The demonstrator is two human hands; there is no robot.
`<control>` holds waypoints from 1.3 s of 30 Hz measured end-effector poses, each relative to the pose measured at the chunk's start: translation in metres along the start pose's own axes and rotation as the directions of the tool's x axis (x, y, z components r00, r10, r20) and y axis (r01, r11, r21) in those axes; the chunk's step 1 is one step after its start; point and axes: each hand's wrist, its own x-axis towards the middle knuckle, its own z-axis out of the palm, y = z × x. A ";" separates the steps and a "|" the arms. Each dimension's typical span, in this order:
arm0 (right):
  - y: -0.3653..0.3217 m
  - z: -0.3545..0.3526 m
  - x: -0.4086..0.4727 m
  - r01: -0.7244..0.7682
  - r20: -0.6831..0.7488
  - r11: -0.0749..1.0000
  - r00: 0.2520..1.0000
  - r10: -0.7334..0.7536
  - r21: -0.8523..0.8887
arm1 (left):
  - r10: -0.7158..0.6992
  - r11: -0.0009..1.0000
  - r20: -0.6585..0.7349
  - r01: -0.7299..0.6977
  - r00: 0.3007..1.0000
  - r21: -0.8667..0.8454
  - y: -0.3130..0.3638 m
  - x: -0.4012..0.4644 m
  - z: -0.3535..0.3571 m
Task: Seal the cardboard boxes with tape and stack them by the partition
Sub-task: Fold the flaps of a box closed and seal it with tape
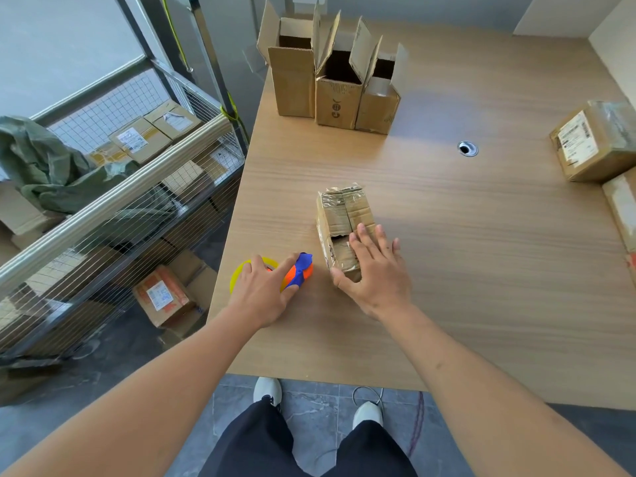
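Note:
A small worn cardboard box (344, 215) stands in the middle of the wooden table (481, 270), its top flaps partly folded with a gap near me. My right hand (373, 270) lies flat on its near end, fingers straight. Left of it sits a tape dispenser (299, 270), orange and blue, with a yellow tape roll (239, 273). My left hand (263, 290) rests over the dispenser with fingers spread on it; a firm hold does not show. Three open boxes (337, 77) stand with flaps up at the table's far edge.
Two sealed labelled boxes (595, 139) sit by the white partition (612, 36) at the right. A cable hole (467, 148) is set in the table. A wire cage cart (113, 187) with parcels and green cloth stands left. A box (165, 297) lies on the floor.

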 end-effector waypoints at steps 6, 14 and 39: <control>-0.024 0.018 0.002 -0.054 -0.183 0.992 0.983 0.032 -0.116 | 0.016 0.997 -0.080 -0.010 0.997 0.081 -0.003 -0.002 0.003; -0.022 0.016 0.001 -0.057 -0.119 0.994 0.992 0.045 -0.095 | 0.095 0.995 -0.117 -0.092 0.988 0.035 0.003 0.001 -0.005; 0.035 -0.013 -0.022 0.297 -0.041 0.954 0.954 -0.296 0.028 | 0.598 0.781 -0.273 -0.625 0.753 -0.013 0.049 0.006 -0.012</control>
